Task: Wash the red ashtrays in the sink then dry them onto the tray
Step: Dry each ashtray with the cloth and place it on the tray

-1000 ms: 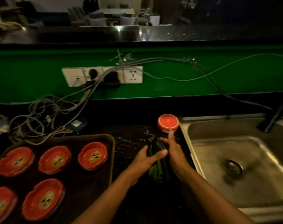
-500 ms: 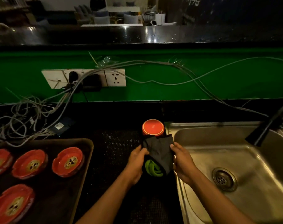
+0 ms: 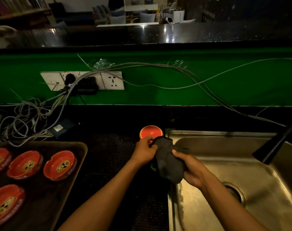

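Note:
A dark cloth with a green underside is bunched between both hands at the sink's left rim. My left hand pinches its upper end. My right hand grips its lower part. Just behind them a red ashtray lies upside down on the black counter, touching the cloth's top. On the left, a dark brown tray holds several red ashtrays face up. The steel sink is on the right, its drain partly hidden by my right forearm.
A black tap leans over the sink from the right. A tangle of grey cables and a small black box lie behind the tray. A white socket strip is on the green wall.
The cloth has been lifted off the counter and bunched up. My right hand has moved from the ashtray's edge to gripping the cloth; my left hand has shifted up toward the upturned ashtray.

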